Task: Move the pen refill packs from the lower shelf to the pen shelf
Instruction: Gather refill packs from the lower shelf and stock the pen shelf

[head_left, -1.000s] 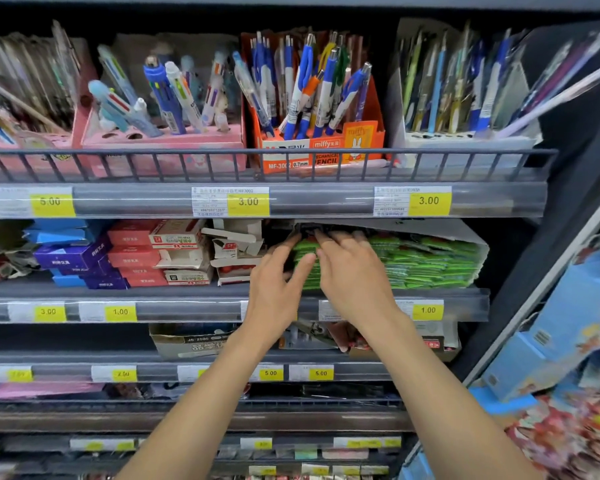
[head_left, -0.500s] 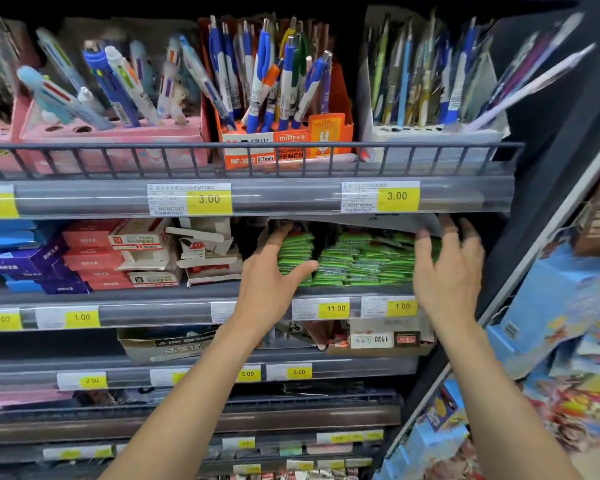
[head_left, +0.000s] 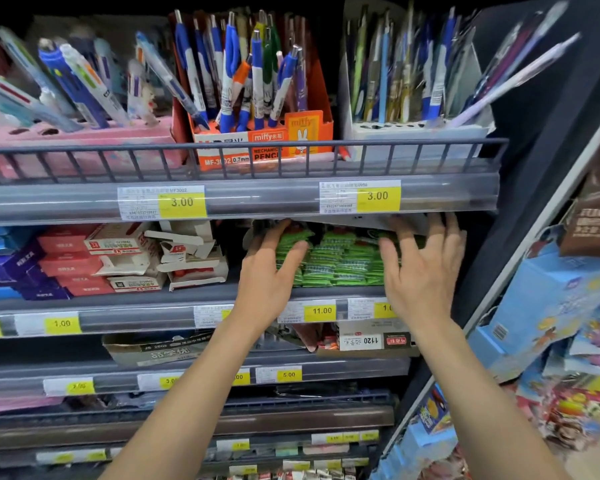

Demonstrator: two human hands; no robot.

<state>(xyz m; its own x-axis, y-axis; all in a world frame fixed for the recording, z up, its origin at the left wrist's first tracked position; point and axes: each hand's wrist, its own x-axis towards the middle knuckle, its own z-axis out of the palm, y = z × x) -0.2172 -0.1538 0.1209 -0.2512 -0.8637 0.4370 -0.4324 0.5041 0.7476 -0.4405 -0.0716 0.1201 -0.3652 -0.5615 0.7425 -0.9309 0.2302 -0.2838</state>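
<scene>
Green refill packs (head_left: 329,261) sit stacked between your hands on the lower shelf (head_left: 187,292); your left hand (head_left: 269,278) cups their near end, your right hand (head_left: 421,271) hovers spread, gripping nothing. Squeeze unevenly and the slippery stack (loose, unbundled) may fan out, or snag the pen shelf (head_left: 257,199) just above your fingers.
</scene>
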